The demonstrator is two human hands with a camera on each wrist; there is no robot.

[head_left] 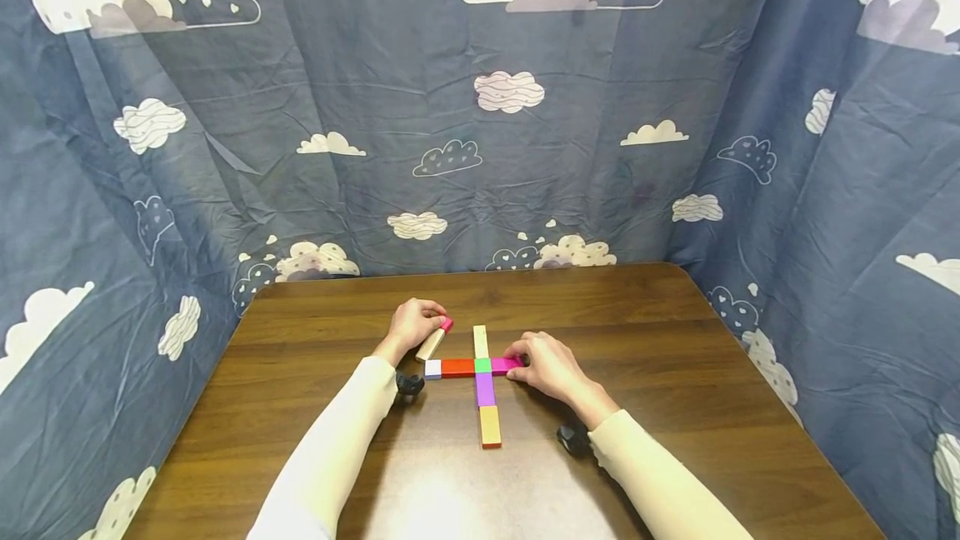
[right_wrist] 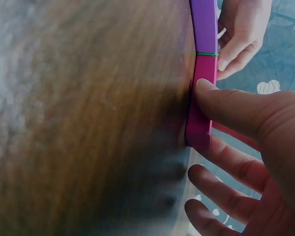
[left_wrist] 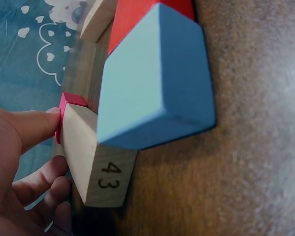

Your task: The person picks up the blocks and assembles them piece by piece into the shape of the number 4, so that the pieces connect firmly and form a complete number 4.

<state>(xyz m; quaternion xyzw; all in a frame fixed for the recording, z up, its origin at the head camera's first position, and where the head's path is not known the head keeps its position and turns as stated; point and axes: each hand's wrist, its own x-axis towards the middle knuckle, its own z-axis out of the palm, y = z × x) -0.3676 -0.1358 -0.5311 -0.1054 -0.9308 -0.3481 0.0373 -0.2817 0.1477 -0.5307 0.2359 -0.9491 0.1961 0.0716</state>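
Observation:
My left hand [head_left: 411, 326] pinches a small pink block [head_left: 447, 324], which sits against the far end of a plain wooden block [head_left: 430, 346]. That wooden block lies slanted on the table, and its near end is marked 43 in the left wrist view. My right hand [head_left: 551, 365] grips a magenta block [right_wrist: 201, 118] between thumb and fingers. The magenta block forms the right arm of a flat cross. A green block [head_left: 482, 365] is at the cross's centre, with a red block [head_left: 457, 368] and a light blue block [head_left: 432, 369] to its left.
A pale wooden block [head_left: 480, 342] makes the cross's far arm. Toward me run a purple block [head_left: 485, 388] and an orange block [head_left: 490, 423]. Everything lies on a brown wooden table [head_left: 637, 315], with a cloud-patterned curtain [head_left: 420, 65] behind it and at its sides.

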